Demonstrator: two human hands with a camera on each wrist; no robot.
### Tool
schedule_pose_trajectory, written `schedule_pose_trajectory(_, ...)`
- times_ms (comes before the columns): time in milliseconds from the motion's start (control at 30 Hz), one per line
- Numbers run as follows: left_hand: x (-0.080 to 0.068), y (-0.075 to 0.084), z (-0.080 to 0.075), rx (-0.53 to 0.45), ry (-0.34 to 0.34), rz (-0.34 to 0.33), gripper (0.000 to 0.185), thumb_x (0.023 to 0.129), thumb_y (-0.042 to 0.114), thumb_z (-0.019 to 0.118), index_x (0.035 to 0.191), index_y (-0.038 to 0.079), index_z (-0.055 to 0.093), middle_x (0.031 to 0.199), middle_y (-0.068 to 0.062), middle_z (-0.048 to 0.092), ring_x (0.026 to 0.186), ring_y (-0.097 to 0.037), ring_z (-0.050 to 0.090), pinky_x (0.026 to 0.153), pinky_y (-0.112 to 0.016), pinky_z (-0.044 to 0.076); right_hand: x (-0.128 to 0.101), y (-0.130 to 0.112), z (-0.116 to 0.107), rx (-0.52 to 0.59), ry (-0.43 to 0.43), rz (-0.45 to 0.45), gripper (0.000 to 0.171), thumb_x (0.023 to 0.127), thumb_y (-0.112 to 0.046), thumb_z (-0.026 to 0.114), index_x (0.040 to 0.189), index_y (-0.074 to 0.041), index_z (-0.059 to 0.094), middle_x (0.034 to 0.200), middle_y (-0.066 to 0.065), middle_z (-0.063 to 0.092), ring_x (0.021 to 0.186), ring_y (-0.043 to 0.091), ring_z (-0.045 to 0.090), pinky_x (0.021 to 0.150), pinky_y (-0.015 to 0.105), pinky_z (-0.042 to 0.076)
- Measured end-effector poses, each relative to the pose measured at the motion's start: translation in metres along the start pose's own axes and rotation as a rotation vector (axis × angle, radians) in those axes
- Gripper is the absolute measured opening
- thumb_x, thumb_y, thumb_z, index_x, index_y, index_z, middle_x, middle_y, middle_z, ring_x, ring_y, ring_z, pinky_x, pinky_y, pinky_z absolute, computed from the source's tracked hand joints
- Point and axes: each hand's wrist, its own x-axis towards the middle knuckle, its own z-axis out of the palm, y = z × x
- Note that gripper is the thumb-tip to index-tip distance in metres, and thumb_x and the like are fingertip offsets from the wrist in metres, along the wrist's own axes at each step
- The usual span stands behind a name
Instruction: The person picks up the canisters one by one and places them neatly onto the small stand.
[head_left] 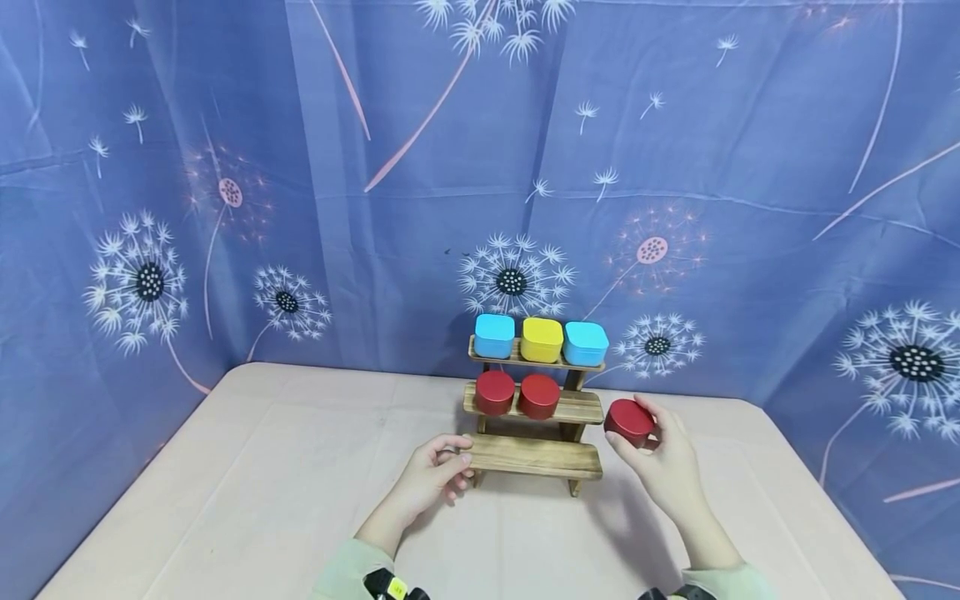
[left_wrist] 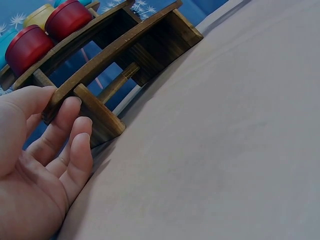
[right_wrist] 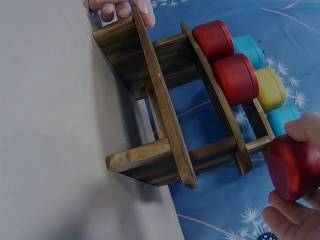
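Observation:
A three-tier wooden stand (head_left: 525, 457) stands on the table. My left hand (head_left: 431, 475) pinches the left end of its lowest step between thumb and fingers, plain in the left wrist view. A round red tin (head_left: 630, 422) is in my right hand (head_left: 670, 454), held between thumb and fingers just off the right end of the middle step. On that step sit two more red tins, one at the left (head_left: 495, 392) and one in the middle (head_left: 539, 397). The top step bears a blue tin (head_left: 494, 336), a yellow tin (head_left: 542, 340) and another blue tin (head_left: 586, 343).
The pale table (head_left: 285, 500) spreads around the stand. Close behind it hangs a blue curtain (head_left: 405, 275) with a dandelion print, which also runs along both sides.

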Motion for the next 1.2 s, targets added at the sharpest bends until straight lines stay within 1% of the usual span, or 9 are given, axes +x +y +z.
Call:
schedule_pose_trajectory(200, -0.001, 0.000, 0.000, 0.006, 0.003, 0.007, 0.035, 0.090, 0.017, 0.062, 0.119, -0.001, 0.054, 0.078, -0.004, 0.066, 0.060, -0.009, 0.059, 0.047, -0.020, 0.050, 0.003, -0.002, 0.005, 0.005, -0.011, -0.029, 0.065, 0.076, -0.008, 0.077, 0.134, 0.000, 0.047, 0.119, 0.022, 0.057, 0.082, -0.012, 0.050, 0.068, 0.007, 0.049)
schedule_pose_trajectory(433, -0.002, 0.001, 0.000, 0.014, 0.008, 0.000, 0.036, 0.091, 0.018, 0.062, 0.120, -0.001, 0.054, 0.077, -0.004, 0.066, 0.060, -0.008, 0.059, 0.047, -0.020, 0.050, 0.006, -0.001, 0.010, -0.027, -0.034, -0.071, 0.065, 0.077, -0.008, 0.077, 0.134, -0.001, 0.047, 0.121, 0.019, 0.060, 0.090, -0.015, 0.046, 0.070, 0.010, 0.049)
schedule_pose_trajectory(567, -0.001, 0.001, 0.001, 0.015, 0.011, -0.009, 0.035, 0.091, 0.017, 0.062, 0.120, 0.000, 0.054, 0.078, -0.005, 0.066, 0.061, -0.010, 0.058, 0.047, -0.021, 0.050, 0.009, 0.000, 0.012, -0.057, -0.046, -0.083, 0.065, 0.076, -0.009, 0.078, 0.133, 0.000, 0.047, 0.120, 0.018, 0.061, 0.090, -0.013, 0.048, 0.072, 0.014, 0.050)
schedule_pose_trajectory(667, 0.000, 0.001, 0.000, 0.015, 0.014, -0.015, 0.034, 0.090, 0.017, 0.062, 0.120, 0.001, 0.055, 0.078, -0.005, 0.066, 0.061, -0.010, 0.058, 0.047, -0.022, 0.050, 0.012, -0.001, 0.013, -0.080, -0.052, -0.091, 0.065, 0.075, -0.010, 0.078, 0.132, -0.001, 0.047, 0.118, 0.018, 0.062, 0.092, -0.006, 0.051, 0.072, 0.019, 0.051)
schedule_pose_trajectory(867, 0.002, 0.000, -0.001, 0.013, 0.002, -0.008, 0.035, 0.091, 0.019, 0.062, 0.120, 0.001, 0.055, 0.078, -0.004, 0.066, 0.061, -0.009, 0.059, 0.047, -0.022, 0.050, 0.016, -0.001, 0.017, -0.092, -0.064, -0.108, 0.066, 0.075, -0.009, 0.078, 0.132, 0.000, 0.047, 0.117, 0.018, 0.062, 0.097, 0.018, 0.059, 0.075, 0.016, 0.051)
schedule_pose_trajectory(933, 0.002, -0.001, -0.001, 0.014, -0.001, -0.004, 0.036, 0.091, 0.020, 0.062, 0.120, 0.001, 0.054, 0.078, -0.004, 0.066, 0.061, -0.010, 0.059, 0.047, -0.022, 0.050, 0.017, -0.001, 0.018, -0.088, -0.071, -0.111, 0.065, 0.075, -0.008, 0.078, 0.132, 0.001, 0.047, 0.118, 0.018, 0.062, 0.099, 0.024, 0.060, 0.076, 0.018, 0.051)
schedule_pose_trajectory(1067, 0.002, -0.001, -0.002, 0.013, -0.003, -0.009, 0.036, 0.091, 0.021, 0.062, 0.120, 0.002, 0.054, 0.078, -0.003, 0.066, 0.062, -0.010, 0.059, 0.048, -0.022, 0.050, 0.018, -0.001, 0.021, -0.073, -0.081, -0.112, 0.065, 0.075, -0.007, 0.077, 0.131, 0.001, 0.047, 0.120, 0.019, 0.060, 0.102, 0.029, 0.061, 0.078, 0.023, 0.053)
schedule_pose_trajectory(1200, 0.002, -0.002, -0.002, 0.014, -0.003, -0.010, 0.035, 0.091, 0.021, 0.062, 0.120, 0.002, 0.054, 0.078, -0.002, 0.066, 0.062, -0.010, 0.059, 0.048, -0.022, 0.051, 0.019, -0.001, 0.024, -0.062, -0.086, -0.107, 0.065, 0.075, -0.007, 0.078, 0.132, 0.001, 0.046, 0.123, 0.020, 0.058, 0.103, 0.032, 0.063, 0.081, 0.022, 0.053)
